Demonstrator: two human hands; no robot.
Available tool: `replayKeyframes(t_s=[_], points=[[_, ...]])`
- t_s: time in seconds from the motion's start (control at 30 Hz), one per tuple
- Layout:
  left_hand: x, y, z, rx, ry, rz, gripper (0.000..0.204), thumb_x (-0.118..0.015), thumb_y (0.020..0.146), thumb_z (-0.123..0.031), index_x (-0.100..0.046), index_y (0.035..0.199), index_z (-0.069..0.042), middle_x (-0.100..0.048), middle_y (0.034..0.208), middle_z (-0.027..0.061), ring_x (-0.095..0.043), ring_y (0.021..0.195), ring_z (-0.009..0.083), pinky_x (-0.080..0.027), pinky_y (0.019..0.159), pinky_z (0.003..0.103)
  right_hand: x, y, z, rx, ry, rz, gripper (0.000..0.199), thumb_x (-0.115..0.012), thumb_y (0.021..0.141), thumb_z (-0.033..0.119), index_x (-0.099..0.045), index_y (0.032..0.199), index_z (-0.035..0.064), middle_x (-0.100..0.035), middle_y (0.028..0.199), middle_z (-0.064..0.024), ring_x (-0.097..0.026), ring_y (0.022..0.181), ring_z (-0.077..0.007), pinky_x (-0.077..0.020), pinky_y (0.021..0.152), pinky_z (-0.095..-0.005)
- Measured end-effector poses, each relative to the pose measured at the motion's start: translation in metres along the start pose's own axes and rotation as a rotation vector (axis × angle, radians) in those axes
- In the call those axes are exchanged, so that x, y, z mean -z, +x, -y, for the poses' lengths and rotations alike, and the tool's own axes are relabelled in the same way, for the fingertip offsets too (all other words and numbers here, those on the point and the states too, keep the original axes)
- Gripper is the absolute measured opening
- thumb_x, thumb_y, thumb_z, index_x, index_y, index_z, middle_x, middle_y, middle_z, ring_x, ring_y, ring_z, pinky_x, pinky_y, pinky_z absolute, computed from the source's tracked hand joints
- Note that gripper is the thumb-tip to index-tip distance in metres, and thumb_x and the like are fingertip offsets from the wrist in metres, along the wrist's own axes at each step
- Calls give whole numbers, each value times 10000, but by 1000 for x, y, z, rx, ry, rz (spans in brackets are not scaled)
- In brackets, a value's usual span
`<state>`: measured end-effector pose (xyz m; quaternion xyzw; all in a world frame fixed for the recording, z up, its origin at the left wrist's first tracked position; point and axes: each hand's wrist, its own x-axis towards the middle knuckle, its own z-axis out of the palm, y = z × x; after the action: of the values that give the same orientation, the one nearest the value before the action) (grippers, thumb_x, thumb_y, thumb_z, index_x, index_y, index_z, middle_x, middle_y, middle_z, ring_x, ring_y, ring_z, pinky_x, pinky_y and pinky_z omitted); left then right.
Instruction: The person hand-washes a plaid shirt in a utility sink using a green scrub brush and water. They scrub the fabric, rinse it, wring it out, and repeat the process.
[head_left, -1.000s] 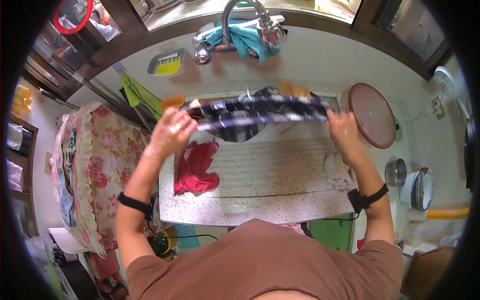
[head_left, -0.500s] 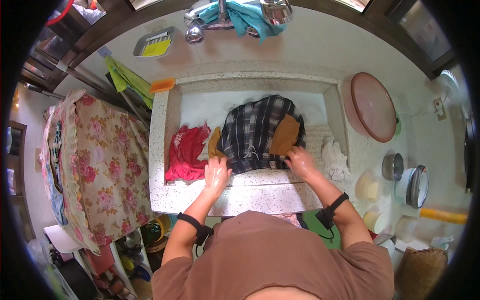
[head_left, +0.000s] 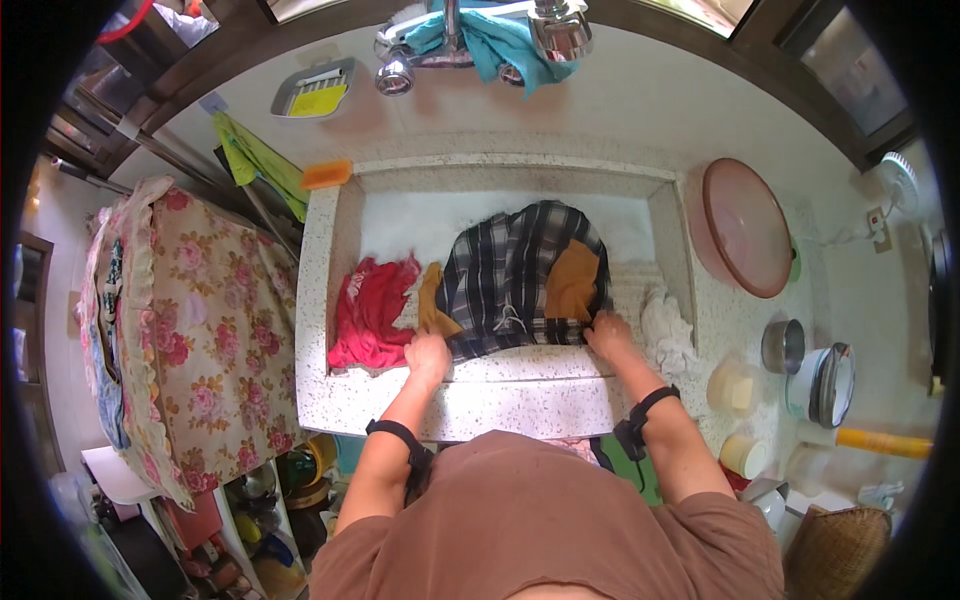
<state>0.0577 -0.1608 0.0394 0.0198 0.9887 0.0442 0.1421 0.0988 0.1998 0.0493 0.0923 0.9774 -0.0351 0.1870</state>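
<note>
A pair of black, grey and white plaid shorts point(head_left: 505, 270) with a white drawstring and mustard patches lies spread in the speckled stone sink point(head_left: 315, 300). My left hand point(head_left: 430, 352) is closed on the waistband's left end, beside a mustard flap. At its right end my right hand point(head_left: 609, 336) grips the edge below the other mustard patch. Crumpled red cloth point(head_left: 372, 315) rests at the sink's left, close to my left hand. A white cloth point(head_left: 667, 325) lies right of my right hand, on the ribbed slope.
Foamy water point(head_left: 400, 215) lies along the sink's back. An orange brush point(head_left: 327, 175) sits on the back left corner. To the right stand a pink basin point(head_left: 747, 230), a metal cup point(head_left: 783, 347) and plastic tubs. Flowered cloth point(head_left: 225, 330) covers something on the left. A tap point(head_left: 453, 30) is above.
Both hands have drawn slightly nearer to me and closed more on the waistband. Its front edge has shifted a little with them, and the whole view has tilted slightly.
</note>
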Motion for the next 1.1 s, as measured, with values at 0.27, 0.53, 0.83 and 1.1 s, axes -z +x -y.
replayKeyframes(t_s=[0.27, 0.53, 0.83, 1.1], points=[[99, 45, 77, 3, -35, -36, 257, -582, 758, -48, -588, 1013, -22, -588, 1076, 199, -597, 1012, 394, -524, 802, 506, 77, 28, -83, -289, 267, -50, 227, -570, 833, 87, -648, 1034, 17, -669, 1007, -182, -643, 909, -382, -524, 789, -436], [355, 97, 46, -321, -585, -309, 225, -493, 766, 32, -616, 952, -1, -680, 830, 141, -695, 694, 251, -560, 608, 362, 344, 53, -88, 290, 299, -700, 296, -533, 720, 96, -710, 953, 52, -710, 854, -136, -675, 816, -258, -518, 772, -364], [415, 103, 41, -305, -239, -392, 259, -426, 843, 53, -656, 932, -26, -705, 831, 112, -694, 710, 194, -547, 600, 310, 428, 52, -70, 313, 125, -745, 278, -504, 749, 74, -701, 942, 43, -707, 834, -125, -666, 791, -225, -502, 741, -345], [388, 113, 64, -367, -126, -518, 250, -503, 780, -29, -700, 931, -55, -669, 937, 224, -645, 924, 380, -497, 818, 450, 392, 72, -78, 274, 293, -707, 231, -532, 719, 78, -700, 873, 39, -702, 805, -132, -663, 733, -244, -506, 698, -343]])
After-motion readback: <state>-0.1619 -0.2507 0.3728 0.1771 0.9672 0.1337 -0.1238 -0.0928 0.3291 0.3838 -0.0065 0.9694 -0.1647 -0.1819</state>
